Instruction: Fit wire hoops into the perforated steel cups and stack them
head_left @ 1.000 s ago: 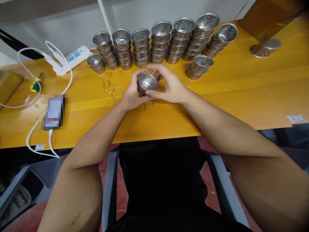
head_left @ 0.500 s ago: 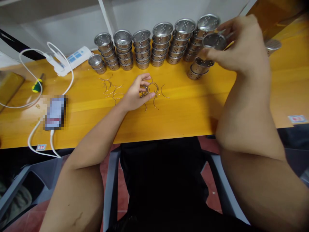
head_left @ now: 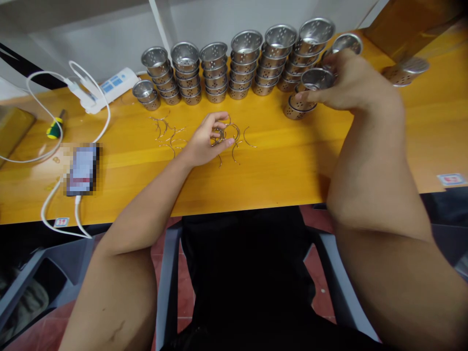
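Note:
My right hand (head_left: 345,83) grips a perforated metal cup (head_left: 317,79) by its rim and side, low over a short stack of like cups (head_left: 300,108). Whether the held cup touches that stack I cannot tell. Just behind the hand another cup (head_left: 348,43) shows its rim. My left hand (head_left: 208,139) rests on the table, fingers apart and slightly bent, beside a small heap of thin curved wires (head_left: 234,130). Part of the heap lies behind its fingers. More curved wires (head_left: 171,134) are scattered left of this hand.
Several tall stacks of perforated cups (head_left: 239,75) line the back of the yellow table (head_left: 256,180). A single cup (head_left: 405,72) is at the right. On the left are a power strip (head_left: 113,87), white cables, a phone (head_left: 83,168) and a screwdriver (head_left: 54,127).
My right hand has moved slightly left and down with its cup, closer to the short stack, uncovering cups behind and right of it. The left hand stays in place.

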`<state>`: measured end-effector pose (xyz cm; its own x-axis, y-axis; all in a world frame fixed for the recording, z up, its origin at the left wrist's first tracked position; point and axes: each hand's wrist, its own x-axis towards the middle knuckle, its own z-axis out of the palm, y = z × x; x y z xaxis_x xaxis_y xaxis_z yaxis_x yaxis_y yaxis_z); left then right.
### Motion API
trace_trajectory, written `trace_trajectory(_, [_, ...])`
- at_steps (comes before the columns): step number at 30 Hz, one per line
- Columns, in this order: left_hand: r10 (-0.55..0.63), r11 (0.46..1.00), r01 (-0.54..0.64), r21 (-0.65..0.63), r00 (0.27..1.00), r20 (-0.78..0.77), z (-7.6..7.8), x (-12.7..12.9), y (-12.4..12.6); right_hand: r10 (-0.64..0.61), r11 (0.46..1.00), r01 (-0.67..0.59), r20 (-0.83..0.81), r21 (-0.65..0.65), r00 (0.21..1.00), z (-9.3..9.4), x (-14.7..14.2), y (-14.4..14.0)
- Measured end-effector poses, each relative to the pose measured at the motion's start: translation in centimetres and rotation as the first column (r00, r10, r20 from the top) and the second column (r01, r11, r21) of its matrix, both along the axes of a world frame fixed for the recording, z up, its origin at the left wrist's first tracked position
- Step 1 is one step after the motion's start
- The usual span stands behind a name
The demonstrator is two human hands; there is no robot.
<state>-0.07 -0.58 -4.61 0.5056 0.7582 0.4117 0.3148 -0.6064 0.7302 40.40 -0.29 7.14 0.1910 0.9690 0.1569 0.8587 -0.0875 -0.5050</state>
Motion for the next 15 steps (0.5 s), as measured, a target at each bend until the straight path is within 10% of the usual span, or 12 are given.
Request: trace_trajectory(15, [0.026, 1.0, -0.026, -0.003, 1.0, 0.002, 0.1, 0.0, 0.1, -0.057, 0.995, 0.055, -0.016, -0.078, 0.998, 1.7, -2.3, -1.7])
